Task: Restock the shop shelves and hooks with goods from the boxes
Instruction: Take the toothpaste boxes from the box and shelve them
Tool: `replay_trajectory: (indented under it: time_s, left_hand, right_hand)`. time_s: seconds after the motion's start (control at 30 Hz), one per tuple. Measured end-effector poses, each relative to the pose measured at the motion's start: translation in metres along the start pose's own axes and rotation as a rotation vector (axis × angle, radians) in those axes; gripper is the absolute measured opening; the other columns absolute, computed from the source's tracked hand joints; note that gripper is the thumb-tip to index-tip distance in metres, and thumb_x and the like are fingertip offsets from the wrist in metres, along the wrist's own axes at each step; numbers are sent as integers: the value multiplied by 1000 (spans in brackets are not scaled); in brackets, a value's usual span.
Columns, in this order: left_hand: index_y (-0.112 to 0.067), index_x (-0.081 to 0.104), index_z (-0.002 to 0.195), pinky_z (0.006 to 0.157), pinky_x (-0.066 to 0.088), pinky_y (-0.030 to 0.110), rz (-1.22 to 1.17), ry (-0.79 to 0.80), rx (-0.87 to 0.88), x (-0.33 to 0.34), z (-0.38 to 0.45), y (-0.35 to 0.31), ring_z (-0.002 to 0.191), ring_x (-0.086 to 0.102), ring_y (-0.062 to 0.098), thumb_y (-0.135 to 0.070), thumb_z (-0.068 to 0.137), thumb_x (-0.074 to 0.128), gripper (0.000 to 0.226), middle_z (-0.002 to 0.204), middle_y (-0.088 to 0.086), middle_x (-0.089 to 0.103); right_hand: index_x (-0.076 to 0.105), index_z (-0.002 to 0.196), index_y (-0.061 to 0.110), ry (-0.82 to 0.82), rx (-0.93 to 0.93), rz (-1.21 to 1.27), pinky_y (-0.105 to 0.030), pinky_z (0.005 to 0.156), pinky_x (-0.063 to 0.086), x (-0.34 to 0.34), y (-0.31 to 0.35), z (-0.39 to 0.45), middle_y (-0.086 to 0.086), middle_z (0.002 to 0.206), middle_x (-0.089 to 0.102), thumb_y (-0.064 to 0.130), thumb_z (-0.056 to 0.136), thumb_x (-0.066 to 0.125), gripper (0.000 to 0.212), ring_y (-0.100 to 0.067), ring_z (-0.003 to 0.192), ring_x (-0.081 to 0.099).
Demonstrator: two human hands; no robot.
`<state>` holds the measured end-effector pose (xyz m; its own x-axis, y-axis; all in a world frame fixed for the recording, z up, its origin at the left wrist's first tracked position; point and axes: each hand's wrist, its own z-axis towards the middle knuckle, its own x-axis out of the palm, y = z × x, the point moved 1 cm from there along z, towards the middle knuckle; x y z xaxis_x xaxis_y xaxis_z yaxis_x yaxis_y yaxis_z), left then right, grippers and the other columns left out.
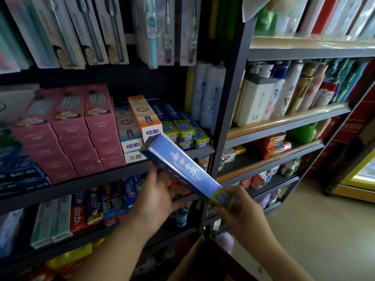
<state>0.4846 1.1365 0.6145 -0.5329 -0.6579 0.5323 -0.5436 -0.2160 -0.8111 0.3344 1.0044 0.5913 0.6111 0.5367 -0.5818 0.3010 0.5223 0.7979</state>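
in front of the dark shelf (129,169) — one blue toothpaste box (180,169), tilted, gripped by two hands: left hand (156,196) under its middle, right hand (241,211) pinching its lower end; three pink box columns (81,126) stacked behind.

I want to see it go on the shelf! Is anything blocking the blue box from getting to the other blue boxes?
Nothing visible does. The blue box, held by the left hand and the right hand, points up at the matching blue boxes, with open air between. That stack looks fairly full, though.
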Motion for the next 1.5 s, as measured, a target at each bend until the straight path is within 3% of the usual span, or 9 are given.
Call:
replay_trajectory:
  time_s: [0.07,0.17,0.37,0.5,0.6,0.77,1.07,1.23,1.5]
  left_hand:
    - [-19,63,119,70,58,50,-122,57,-24,-5,3,-18,92,70,32,-68,91,18,72,113,12,70]
    - [-16,56,127,80,57,51,-211,69,-7,-9,3,-20,105,66,35,-78,81,22,84,121,15,66]
    - [-14,50,135,77,59,38,-264,44,104,-15,2,-15,101,68,27,-55,75,63,74,116,13,68]
    - [-24,56,129,87,52,45,-69,142,112,-12,6,-22,111,64,28,-70,58,72,86,122,6,66]
    - [-40,46,135,91,46,41,155,183,126,1,9,-25,111,64,22,-57,71,64,69,125,-4,65]
    - [-30,52,129,91,51,33,139,162,189,16,13,-18,113,63,18,-24,80,64,50,128,-2,62]
    - [-23,56,118,79,54,34,279,64,171,17,21,-27,94,70,20,-17,85,59,33,112,0,70]
    - [-13,64,102,72,55,31,509,-153,129,-5,18,-28,77,68,17,-8,95,53,14,88,3,74]
    - [-9,65,95,75,53,38,526,-292,68,-37,25,-30,73,65,21,-4,96,51,15,83,8,73]
  right_hand:
    - [54,91,39,-96,-109,-92,-6,59,46,-10,-2,10,20,88,58,9,73,81,45,4,68,61]
    - [60,105,22,-317,-336,-304,-19,59,48,-19,-1,19,11,100,62,5,66,85,49,-12,72,65]
    - [53,112,16,-485,-597,-342,-22,91,41,-15,-1,23,-6,113,61,-6,61,83,64,-19,104,54]
    - [60,109,22,-253,-247,4,-7,74,45,-20,8,23,13,98,60,18,76,78,38,4,88,59]
    - [67,97,12,-5,156,544,-14,60,52,-12,18,21,-1,81,73,40,72,66,37,-8,75,69]
    - [66,94,3,73,344,893,-20,63,57,-4,26,18,-10,86,75,38,72,60,42,-19,79,72]
    - [68,89,2,-30,298,720,-19,55,55,-13,35,46,-6,71,73,33,85,61,32,-12,60,66]
    - [68,90,1,-97,318,603,-42,79,55,-11,40,109,-6,72,72,44,87,64,43,-15,61,67]
    - [68,78,6,-135,427,453,-46,85,57,23,38,188,-8,70,73,55,81,65,49,-25,77,72]
